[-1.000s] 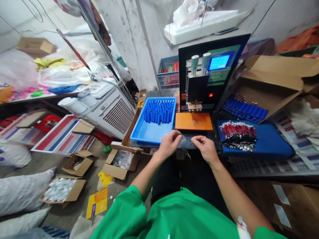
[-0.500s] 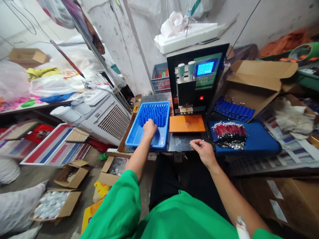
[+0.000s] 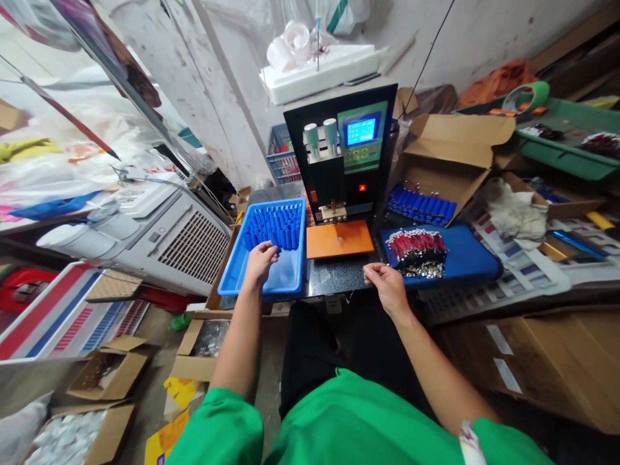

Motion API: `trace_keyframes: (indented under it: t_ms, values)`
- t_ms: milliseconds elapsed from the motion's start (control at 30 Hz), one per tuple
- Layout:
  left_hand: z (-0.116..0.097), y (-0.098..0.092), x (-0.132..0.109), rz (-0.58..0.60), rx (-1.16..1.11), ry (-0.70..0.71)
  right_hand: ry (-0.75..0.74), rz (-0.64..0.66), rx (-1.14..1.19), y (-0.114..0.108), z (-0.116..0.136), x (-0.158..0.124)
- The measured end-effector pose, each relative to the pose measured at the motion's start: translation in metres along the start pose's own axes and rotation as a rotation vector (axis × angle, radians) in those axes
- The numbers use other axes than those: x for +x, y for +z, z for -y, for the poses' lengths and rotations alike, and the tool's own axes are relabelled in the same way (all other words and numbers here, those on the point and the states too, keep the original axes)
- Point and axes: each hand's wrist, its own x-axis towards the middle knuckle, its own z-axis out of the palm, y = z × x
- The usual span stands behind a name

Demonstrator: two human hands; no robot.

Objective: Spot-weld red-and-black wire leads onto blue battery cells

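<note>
My left hand (image 3: pixel 260 263) is above the near part of a blue plastic tray (image 3: pixel 223 276), its fingers pinched together. Anything between those fingertips is too small to make out. Rows of blue cylinders (image 3: pixel 274 226), which look like battery cells, stand upright in the far part of the tray. My right hand (image 3: pixel 387 285) hovers by the front edge of the dark worktop (image 3: pixel 329 279), thumb and fingers closed on something tiny that I cannot make out. Between and beyond my hands is a black machine (image 3: pixel 322 181) with a lit blue screen and an orange plate (image 3: pixel 339 239).
Right of the machine, red and black leads with metal tabs (image 3: pixel 416 248) lie on a blue pad (image 3: pixel 472 255). Behind them an open carton (image 3: pixel 455 139) holds blue cells with leads. A grey air cooler (image 3: pixel 159 239) stands left; open boxes (image 3: pixel 109 371) are on the floor.
My left hand has drawn back from the cylinders towards me and lifted a little. My right hand stays pinched near the worktop edge. The view has turned to the right.
</note>
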Motion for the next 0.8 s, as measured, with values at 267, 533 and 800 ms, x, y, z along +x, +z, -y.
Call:
trace_keyframes:
  t_ms: [267, 533, 800]
  values:
    - [-0.034, 0.084, -0.028, 0.085, -0.035, 0.389, -0.066, -0.075, 0.002, 0.006, 0.023, 0.034]
    - [-0.032, 0.145, -0.012, 0.22, 0.238, 0.476, -0.072, -0.042, -0.01, 0.029, 0.036, 0.089]
    - [-0.022, 0.151, -0.012, 0.109, 0.419, 0.506, 0.01, -0.001, 0.072, 0.056, 0.025, 0.115]
